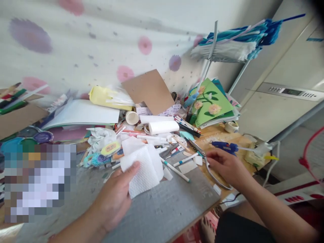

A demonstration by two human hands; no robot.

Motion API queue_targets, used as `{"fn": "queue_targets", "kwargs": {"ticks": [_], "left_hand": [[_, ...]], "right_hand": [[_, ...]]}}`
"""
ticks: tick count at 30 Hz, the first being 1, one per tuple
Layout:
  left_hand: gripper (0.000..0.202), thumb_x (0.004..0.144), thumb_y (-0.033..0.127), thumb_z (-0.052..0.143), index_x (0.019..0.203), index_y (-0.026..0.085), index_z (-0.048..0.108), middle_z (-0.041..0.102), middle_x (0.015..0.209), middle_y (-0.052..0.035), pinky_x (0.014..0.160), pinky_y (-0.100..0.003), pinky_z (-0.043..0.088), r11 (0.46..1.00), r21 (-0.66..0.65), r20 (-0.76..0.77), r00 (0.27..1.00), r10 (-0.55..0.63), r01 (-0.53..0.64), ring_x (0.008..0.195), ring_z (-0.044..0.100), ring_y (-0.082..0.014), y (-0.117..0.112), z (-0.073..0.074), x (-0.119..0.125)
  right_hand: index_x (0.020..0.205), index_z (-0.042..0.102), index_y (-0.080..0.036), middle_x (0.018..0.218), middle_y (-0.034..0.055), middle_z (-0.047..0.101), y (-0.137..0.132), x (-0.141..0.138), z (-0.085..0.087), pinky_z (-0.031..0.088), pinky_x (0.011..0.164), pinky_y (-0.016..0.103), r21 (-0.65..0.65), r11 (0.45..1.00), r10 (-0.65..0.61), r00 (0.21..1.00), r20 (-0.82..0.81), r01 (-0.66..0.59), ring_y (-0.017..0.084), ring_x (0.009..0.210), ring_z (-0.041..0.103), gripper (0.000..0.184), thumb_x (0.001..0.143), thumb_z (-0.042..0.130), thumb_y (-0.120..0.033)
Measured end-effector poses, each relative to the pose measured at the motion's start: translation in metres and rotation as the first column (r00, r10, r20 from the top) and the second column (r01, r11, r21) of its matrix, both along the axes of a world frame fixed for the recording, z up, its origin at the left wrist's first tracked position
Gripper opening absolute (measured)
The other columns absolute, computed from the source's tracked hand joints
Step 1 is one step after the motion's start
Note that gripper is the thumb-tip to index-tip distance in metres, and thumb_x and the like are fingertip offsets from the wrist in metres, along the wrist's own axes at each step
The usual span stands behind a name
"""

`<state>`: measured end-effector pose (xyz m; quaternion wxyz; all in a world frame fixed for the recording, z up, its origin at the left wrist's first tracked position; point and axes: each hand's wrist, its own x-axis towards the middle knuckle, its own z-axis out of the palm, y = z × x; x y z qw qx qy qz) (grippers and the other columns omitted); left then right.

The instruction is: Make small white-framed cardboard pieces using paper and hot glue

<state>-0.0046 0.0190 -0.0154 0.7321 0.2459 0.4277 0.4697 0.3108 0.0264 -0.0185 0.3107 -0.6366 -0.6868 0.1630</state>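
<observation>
My left hand was clamped on a small stack of white embossed paper towel, thumb on top, fingers underneath, holding it over the grey cutting mat near mid-desk. Right hand was at the metal scissors, fingertips by the handles; couldn't tell if the grip had closed on them. Scissors lay at the mat's right side, blades angled away from me into the clutter, handle loop down toward the desk's front edge. Blue glue gun sat just beyond the right hand, on the wooden tabletop, with a masking tape roll farther back. Between both hands: white pens with teal ends, plus paper scraps. Behind the towel: a white paper roll, a brown cardboard sheet propped at an angle, and a yellow plastic-wrapped pack. Green card with paper flowers leaned at back right.
</observation>
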Motion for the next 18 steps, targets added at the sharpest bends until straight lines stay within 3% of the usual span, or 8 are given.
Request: {"fn": "queue_targets", "kwargs": {"ticks": [2, 5, 9, 13, 16, 18], "left_hand": [[0.039, 0.075, 0.032, 0.068, 0.113, 0.024, 0.062, 0.074, 0.097, -0.0036, 0.070, -0.032, 0.055, 1.000, -0.002, 0.032, 0.999, 0.018, -0.018, 0.088, 0.068, -0.0248, 0.002, 0.000, 0.001], [0.040, 0.078, 0.031, 0.066, 0.117, 0.024, 0.060, 0.073, 0.102, -0.0036, 0.070, -0.031, 0.056, 0.999, -0.003, 0.044, 0.998, 0.038, -0.037, 0.089, 0.068, -0.0244, 0.001, 0.001, 0.001], [0.040, 0.079, 0.028, 0.064, 0.119, 0.027, 0.058, 0.072, 0.107, -0.0028, 0.072, -0.028, 0.056, 0.998, 0.007, 0.053, 0.997, 0.060, -0.061, 0.093, 0.067, -0.0223, 0.000, 0.006, 0.000], [0.042, 0.080, 0.027, 0.063, 0.121, 0.028, 0.056, 0.070, 0.112, -0.0018, 0.076, -0.027, 0.056, 0.993, 0.066, 0.053, 0.994, 0.097, -0.100, 0.100, 0.065, -0.0218, 0.002, 0.009, 0.000], [0.042, 0.083, 0.022, 0.060, 0.124, 0.028, 0.054, 0.070, 0.113, -0.0019, 0.082, -0.030, 0.055, 0.989, 0.068, 0.098, 0.988, 0.123, -0.130, 0.103, 0.064, -0.0215, 0.001, 0.013, 0.001], [0.040, 0.085, 0.019, 0.056, 0.124, 0.026, 0.054, 0.070, 0.112, -0.0033, 0.085, -0.032, 0.054, 0.988, 0.049, 0.137, 0.981, 0.137, -0.145, 0.101, 0.065, -0.0214, 0.000, 0.017, 0.001]], "right_hand": [[0.088, 0.064, -0.020, 0.087, 0.0098, 0.066, -0.011, 0.028, -0.012, 0.049, 0.075, 0.043, 0.014, 0.998, -0.067, 0.987, 0.148, 0.066, 0.027, 0.081, 0.062, 0.018, 0.073, 0.060, -0.029], [0.101, 0.065, -0.020, 0.098, 0.0120, 0.065, -0.019, 0.044, -0.027, 0.045, 0.085, 0.047, -0.002, 0.996, -0.087, 0.951, 0.298, 0.092, 0.032, 0.092, 0.061, 0.034, 0.067, 0.062, -0.024], [0.110, 0.062, -0.019, 0.094, 0.0118, 0.067, -0.013, 0.045, -0.034, 0.047, 0.080, 0.043, -0.020, 0.994, -0.088, 0.920, 0.382, 0.103, 0.030, 0.088, 0.063, 0.039, 0.072, 0.058, -0.025], [0.114, 0.058, -0.015, 0.094, 0.0141, 0.066, -0.017, 0.050, -0.026, 0.049, 0.074, 0.044, 0.017, 0.982, -0.181, 0.904, 0.388, 0.189, 0.030, 0.082, 0.063, 0.040, 0.076, 0.055, -0.029], [0.116, 0.053, -0.019, 0.085, 0.0091, 0.062, -0.037, 0.039, -0.014, 0.050, 0.067, 0.039, 0.090, 0.974, -0.223, 0.949, 0.224, 0.207, 0.025, 0.073, 0.061, 0.041, 0.079, 0.056, -0.036], [0.119, 0.049, -0.022, 0.079, 0.0047, 0.058, -0.053, 0.018, -0.007, 0.049, 0.058, 0.031, 0.114, 0.984, -0.119, 0.981, -0.151, 0.137, 0.021, 0.067, 0.059, 0.046, 0.079, 0.059, -0.041]]}}
